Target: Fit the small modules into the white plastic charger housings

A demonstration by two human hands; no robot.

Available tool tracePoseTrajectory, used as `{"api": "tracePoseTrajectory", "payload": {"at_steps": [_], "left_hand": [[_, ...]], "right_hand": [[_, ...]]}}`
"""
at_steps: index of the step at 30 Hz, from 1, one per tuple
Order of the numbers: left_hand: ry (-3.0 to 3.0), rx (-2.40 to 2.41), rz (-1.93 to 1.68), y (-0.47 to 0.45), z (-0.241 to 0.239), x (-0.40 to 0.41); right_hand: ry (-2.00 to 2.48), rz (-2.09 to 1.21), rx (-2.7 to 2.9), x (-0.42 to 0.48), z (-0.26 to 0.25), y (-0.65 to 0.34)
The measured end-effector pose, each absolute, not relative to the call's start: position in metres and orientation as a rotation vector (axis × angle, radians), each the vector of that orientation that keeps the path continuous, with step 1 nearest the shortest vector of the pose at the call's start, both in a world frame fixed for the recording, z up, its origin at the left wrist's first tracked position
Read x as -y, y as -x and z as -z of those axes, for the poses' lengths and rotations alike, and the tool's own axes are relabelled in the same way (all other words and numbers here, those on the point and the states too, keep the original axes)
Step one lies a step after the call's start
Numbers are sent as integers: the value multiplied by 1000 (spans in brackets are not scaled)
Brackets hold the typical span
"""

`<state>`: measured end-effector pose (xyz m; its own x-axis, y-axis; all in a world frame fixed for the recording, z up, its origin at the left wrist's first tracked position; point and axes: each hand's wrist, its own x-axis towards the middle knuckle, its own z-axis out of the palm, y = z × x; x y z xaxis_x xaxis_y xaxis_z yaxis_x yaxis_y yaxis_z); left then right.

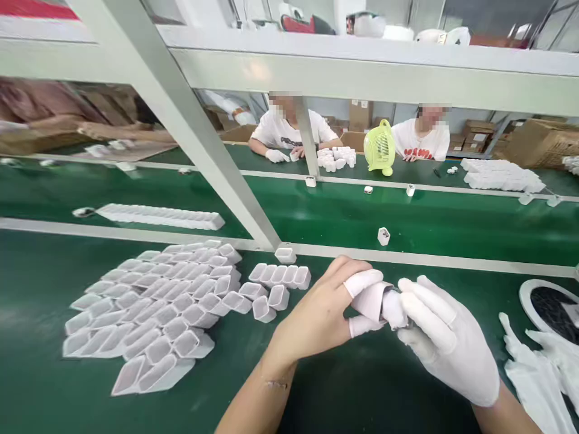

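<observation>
My left hand (323, 313), bare except for white finger cots, and my right hand (446, 337), in a white glove, meet over the green bench. Both pinch one small white plastic shell (373, 299) between their fingertips. A large heap of the same white shells (154, 313) lies on the bench to the left, and a short row of them (280, 276) sits just left of my left hand.
A loose white glove (538, 367) and a round dark-centred disc (549, 307) lie at the right. Beyond a white rail runs a green belt carrying one shell (383, 235) and a long shell row (163, 216). A slanted white post (203, 150) rises ahead. Two people sit opposite beside a green fan (380, 147).
</observation>
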<state>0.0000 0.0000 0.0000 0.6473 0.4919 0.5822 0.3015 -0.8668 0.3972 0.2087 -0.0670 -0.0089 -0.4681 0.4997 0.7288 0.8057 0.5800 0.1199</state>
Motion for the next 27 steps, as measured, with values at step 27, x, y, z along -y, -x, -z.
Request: {"api": "tracePoseTrajectory", "payload": {"at_steps": [27], "left_hand": [[-2344,-559,-1186,-35,38,-16]], "right_hand": [[792,-1420,1359,36,17,-197]]}}
